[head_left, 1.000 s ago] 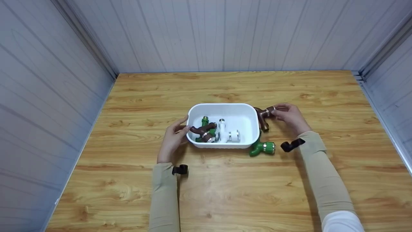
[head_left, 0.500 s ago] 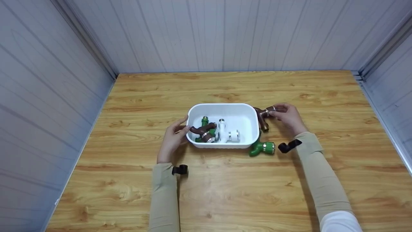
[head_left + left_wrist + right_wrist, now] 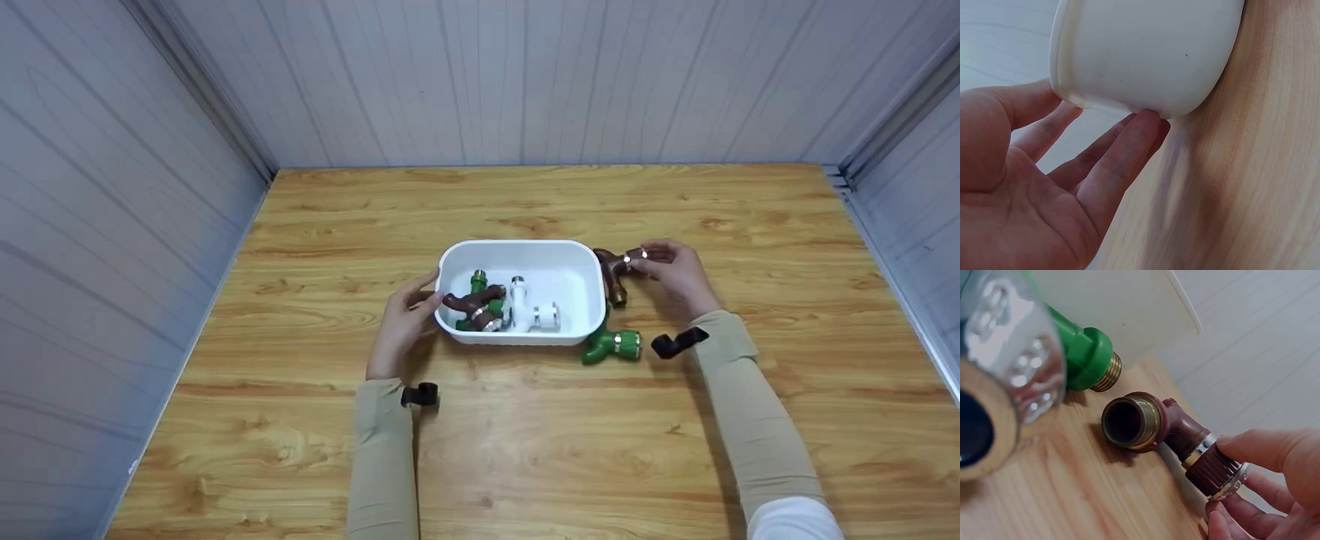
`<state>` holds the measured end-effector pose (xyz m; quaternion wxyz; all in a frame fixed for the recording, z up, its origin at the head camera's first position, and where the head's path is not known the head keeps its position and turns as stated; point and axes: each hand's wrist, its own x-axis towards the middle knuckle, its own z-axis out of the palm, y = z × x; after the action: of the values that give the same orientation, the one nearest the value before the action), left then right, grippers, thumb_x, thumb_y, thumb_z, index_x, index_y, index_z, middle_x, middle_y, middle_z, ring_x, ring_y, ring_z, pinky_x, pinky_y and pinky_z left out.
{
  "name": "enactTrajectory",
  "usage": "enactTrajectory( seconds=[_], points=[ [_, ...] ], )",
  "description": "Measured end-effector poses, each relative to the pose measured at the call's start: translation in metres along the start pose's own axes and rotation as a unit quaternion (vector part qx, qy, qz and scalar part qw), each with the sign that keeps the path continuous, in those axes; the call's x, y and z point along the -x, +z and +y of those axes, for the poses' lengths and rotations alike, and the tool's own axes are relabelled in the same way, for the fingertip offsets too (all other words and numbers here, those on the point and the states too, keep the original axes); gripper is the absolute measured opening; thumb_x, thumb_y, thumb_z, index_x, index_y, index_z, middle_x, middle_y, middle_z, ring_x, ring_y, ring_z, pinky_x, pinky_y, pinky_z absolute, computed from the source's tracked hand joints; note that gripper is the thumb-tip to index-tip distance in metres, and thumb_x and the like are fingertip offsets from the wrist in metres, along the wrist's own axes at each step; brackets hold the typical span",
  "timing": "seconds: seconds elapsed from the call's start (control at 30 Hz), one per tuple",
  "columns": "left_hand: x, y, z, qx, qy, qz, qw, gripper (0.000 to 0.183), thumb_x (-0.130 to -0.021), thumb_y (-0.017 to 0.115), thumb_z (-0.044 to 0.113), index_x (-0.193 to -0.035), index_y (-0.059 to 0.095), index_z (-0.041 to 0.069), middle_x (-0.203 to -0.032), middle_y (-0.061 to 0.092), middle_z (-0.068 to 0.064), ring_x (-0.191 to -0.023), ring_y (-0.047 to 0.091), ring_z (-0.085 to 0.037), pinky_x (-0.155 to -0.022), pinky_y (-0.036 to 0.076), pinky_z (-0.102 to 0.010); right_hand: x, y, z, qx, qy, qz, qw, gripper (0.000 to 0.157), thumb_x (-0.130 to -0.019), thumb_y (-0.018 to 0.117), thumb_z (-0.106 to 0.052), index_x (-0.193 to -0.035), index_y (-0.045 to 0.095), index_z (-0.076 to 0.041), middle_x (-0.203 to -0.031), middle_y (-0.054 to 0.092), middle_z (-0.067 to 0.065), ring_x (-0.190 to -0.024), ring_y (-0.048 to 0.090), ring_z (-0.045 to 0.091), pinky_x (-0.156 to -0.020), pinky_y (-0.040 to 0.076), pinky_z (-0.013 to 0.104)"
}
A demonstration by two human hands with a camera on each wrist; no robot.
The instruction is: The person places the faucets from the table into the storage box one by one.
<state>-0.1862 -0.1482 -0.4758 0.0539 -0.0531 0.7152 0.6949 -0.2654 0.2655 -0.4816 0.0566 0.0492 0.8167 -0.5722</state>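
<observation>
A white tub stands mid-table. Inside it lie a brown tap, a green tap partly hidden beneath, and a white tap. My left hand touches the tub's left end with thumb and fingertips, its fingers fairly straight in the left wrist view. Against the tub's right end rests another brown tap, with the brass threaded end showing in the right wrist view. My right hand pinches that tap's ribbed knob between thumb and fingers. Just nearer lies a second green tap, partly hidden by the tub.
Everything stands on a wood-grain table. A panelled wall rises behind it, with side walls left and right. Black camera mounts sit on both wrists; a shiny blurred object fills the right wrist view's left side.
My right hand stays on the brown tap's knob and shifts only very slightly. The left hand, the tub and the other taps keep their places.
</observation>
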Motion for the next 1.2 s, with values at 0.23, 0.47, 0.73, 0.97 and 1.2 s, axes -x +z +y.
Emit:
enactTrajectory(
  seconds=[0.23,0.47,0.73,0.97,1.2],
  points=[
    [0.0015,-0.0006,0.001,0.001,-0.012,-0.001,0.9999,0.042,-0.086,0.059,0.015,-0.127,0.05,0.015,-0.108,0.055,-0.019,-0.098,0.055,-0.037,-0.073,0.051,-0.038,0.0031,-0.0009,-0.0009,-0.008,0.005,0.008,1.0,0.05,-0.077,0.069,-0.015,-0.118,0.049,0.002,-0.113,0.053,0.018,-0.095,0.053,0.016,-0.08,0.044,0.019],
    [0.0016,-0.002,0.0015,-0.019,-0.021,-0.005,0.9996,0.041,-0.087,0.058,0.018,-0.127,0.05,0.018,-0.109,0.053,-0.014,-0.102,0.053,-0.032,-0.074,0.051,-0.034,0.0065,-0.0029,0.001,-0.036,0.009,0.003,0.999,0.049,-0.077,0.069,-0.016,-0.118,0.049,0.002,-0.113,0.051,0.018,-0.097,0.052,0.017,-0.078,0.047,0.018],
    [0.0008,-0.0009,-0.0006,-0.012,0.0,0.0,0.9999,0.042,-0.086,0.059,0.015,-0.127,0.051,0.017,-0.107,0.056,-0.019,-0.097,0.055,-0.037,-0.071,0.052,-0.041,0.0091,-0.0051,0.003,-0.063,0.024,-0.004,0.998,0.051,-0.077,0.069,-0.013,-0.12,0.047,0.003,-0.113,0.05,0.018,-0.095,0.053,0.016,-0.078,0.047,0.019],
    [0.0009,-0.0009,-0.001,-0.003,0.003,0.001,1.0,0.042,-0.086,0.059,0.014,-0.127,0.05,0.014,-0.106,0.056,-0.021,-0.097,0.055,-0.038,-0.071,0.052,-0.04,0.0088,-0.0057,0.0041,-0.064,0.039,-0.004,0.997,0.049,-0.077,0.069,-0.014,-0.119,0.048,0.001,-0.11,0.049,0.015,-0.095,0.051,0.016,-0.079,0.047,0.019],
    [-0.0007,-0.0008,-0.0008,-0.004,-0.002,-0.003,1.0,0.043,-0.085,0.059,0.016,-0.127,0.05,0.014,-0.108,0.055,-0.02,-0.097,0.055,-0.035,-0.072,0.051,-0.041,0.01,-0.0084,0.0046,-0.053,0.047,-0.01,0.997,0.054,-0.075,0.071,-0.019,-0.119,0.048,0.0,-0.111,0.048,0.015,-0.096,0.05,0.018,-0.08,0.047,0.022]
  ],
)
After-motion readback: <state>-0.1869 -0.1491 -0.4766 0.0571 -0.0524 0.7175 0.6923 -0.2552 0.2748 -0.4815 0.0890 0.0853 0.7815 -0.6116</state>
